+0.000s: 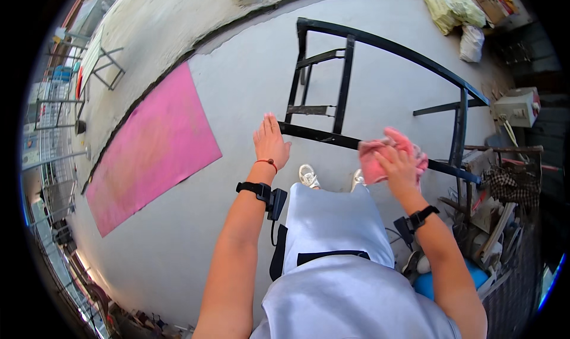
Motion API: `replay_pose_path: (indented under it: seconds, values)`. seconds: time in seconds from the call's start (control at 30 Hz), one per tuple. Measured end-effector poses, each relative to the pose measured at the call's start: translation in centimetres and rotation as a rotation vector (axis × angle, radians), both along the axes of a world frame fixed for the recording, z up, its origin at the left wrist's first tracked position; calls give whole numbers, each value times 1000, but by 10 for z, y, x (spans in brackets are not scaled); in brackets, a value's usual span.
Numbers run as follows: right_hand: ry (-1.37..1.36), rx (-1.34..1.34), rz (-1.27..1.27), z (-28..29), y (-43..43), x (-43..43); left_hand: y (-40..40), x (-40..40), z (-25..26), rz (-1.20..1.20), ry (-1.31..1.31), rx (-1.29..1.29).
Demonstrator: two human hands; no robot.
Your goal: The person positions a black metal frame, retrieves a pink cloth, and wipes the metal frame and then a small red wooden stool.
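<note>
A black metal frame (319, 133) with rails, legs and crosspieces stands on the pale floor before me. My left hand (271, 144) rests with straight fingers against the left end of its near rail; nothing is gripped in it. Farther right on the same rail, my right hand (397, 166) holds a crumpled pink cloth (373, 161) against the metal. The cloth drapes over the rail and hides part of it. Both wrists carry black strapped devices.
A pink sheet (156, 147) lies on the floor at left, along a dark crack. A folding table (92, 58) stands beyond it. At right are plastic bags (454, 9), a whitish box (516, 107) and a cluttered pile with a checked cloth (512, 185). A blue object (474, 274) is beside my right arm.
</note>
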State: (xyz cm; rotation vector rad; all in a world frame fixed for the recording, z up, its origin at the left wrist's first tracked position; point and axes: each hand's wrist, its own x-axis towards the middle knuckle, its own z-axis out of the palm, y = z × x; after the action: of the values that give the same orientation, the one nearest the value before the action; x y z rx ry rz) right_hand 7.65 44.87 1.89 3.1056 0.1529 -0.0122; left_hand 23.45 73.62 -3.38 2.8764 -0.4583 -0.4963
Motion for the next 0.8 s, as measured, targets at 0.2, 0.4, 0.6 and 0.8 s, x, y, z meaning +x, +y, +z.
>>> replay_pose_path:
  seconds: [0.2,0.4,0.6,0.8]
  values:
    - [-15,13,-428,-8,-62,-58,-33,5,7,-201,-56,145]
    - [-211,268,-263,-19,-3,-22,-29,1,23,-419,-145,255]
    - [-259,224,-200,-21,-52,-81,3,-41,21,-465,-95,402]
    - [-227,91,-309,-6,-157,-152,-5,-79,33,-357,-30,469]
